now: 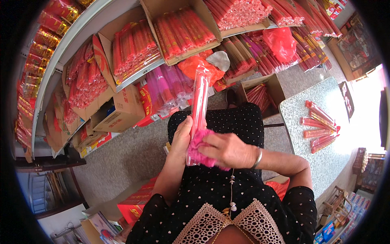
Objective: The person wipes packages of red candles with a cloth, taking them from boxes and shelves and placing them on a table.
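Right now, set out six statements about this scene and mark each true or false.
1. The left hand holds a red pack. True.
2. The right hand holds a cloth. True.
3. The cloth is apart from the red pack. False: they touch.
4. Other packs lie on the table. True.
5. Those packs are blue. False: they are red.
6. The bracelet is left of the cloth. False: the bracelet is right of it.

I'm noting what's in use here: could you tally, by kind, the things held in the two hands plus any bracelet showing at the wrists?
Red packet in clear wrap, in the left hand: 1
Pink cloth, in the right hand: 1
Silver-coloured bracelet: 1
Total: 3
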The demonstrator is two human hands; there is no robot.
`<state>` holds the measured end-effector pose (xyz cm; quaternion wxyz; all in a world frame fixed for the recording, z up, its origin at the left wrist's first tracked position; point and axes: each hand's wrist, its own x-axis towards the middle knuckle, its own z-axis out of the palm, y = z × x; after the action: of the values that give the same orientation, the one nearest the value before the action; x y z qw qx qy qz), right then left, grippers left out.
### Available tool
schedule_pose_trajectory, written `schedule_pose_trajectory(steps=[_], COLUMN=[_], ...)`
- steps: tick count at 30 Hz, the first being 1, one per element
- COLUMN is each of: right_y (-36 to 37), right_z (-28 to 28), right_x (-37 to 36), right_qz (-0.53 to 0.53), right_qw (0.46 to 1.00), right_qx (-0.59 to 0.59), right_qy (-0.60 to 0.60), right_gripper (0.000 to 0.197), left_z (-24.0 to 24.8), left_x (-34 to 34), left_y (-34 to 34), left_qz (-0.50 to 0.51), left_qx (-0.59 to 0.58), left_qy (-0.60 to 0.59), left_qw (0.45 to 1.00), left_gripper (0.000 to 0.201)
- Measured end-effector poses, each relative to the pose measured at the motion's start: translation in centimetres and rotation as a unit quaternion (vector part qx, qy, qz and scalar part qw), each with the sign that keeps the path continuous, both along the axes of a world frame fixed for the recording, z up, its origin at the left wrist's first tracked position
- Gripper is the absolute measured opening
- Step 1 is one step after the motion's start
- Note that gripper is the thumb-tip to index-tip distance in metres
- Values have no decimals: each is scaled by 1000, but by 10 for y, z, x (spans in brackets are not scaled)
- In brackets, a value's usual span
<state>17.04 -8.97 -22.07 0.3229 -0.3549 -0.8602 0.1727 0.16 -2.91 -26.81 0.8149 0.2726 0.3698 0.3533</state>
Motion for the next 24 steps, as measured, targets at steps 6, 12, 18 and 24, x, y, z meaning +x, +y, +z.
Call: schedule_pose_trajectory(steps=[6, 12, 18, 24], right_y=[78, 64, 3, 52], right_z=[17, 10, 3, 19], right_x=[55, 38, -3, 33], right_qz=[-229, -156, 30, -126], right_qw=[972, 986, 1000, 991], right_qx=[43, 60, -5, 44], right_qy=[5, 3, -6, -7], right_gripper=[38, 38, 32, 33], left_z=[5, -1, 7, 8], left_x=[7, 5, -3, -2], left_y=[-8, -6, -1, -4], left_qz=[-49, -37, 10, -64], left_qx=[-29, -50, -63, -20], left_qy=[-76, -108, -21, -93], left_qw=[995, 992, 998, 993], left_gripper=[49, 49, 42, 44])
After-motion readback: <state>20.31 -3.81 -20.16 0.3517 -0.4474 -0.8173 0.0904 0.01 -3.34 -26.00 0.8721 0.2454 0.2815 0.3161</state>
